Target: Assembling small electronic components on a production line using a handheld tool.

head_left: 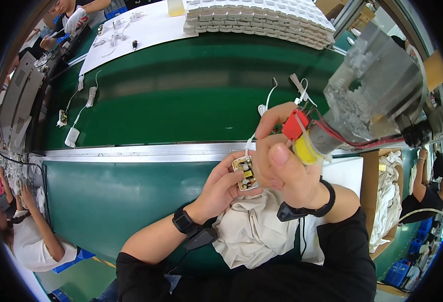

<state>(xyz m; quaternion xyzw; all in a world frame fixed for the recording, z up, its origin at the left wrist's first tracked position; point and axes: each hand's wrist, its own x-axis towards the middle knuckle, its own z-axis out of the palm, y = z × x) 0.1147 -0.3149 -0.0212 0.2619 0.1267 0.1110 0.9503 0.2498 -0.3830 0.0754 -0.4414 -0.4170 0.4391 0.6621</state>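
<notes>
My left hand [214, 189] holds a small white charger [245, 172] with its case open and the circuit board facing up. Its white cable [250, 144] runs away toward the belt. Just to the right, my right hand [299, 178] is closed round the front end of a hanging glue gun [307, 148], wrapped in yellow, with a red switch block [295, 125] and wires. Clear, lumpy glue coats its grey metal body. The gun's tip is hidden behind my fingers. A crumpled cream cloth [254, 231] lies below both hands.
Beyond a metal rail [146, 154] runs a green belt [171, 110], with corded chargers [72, 137] at its left and coiled cables [299, 88] at right. White trays [256, 20] are stacked at the back. A cardboard box [370, 201] holds cloth. Other people work at both sides.
</notes>
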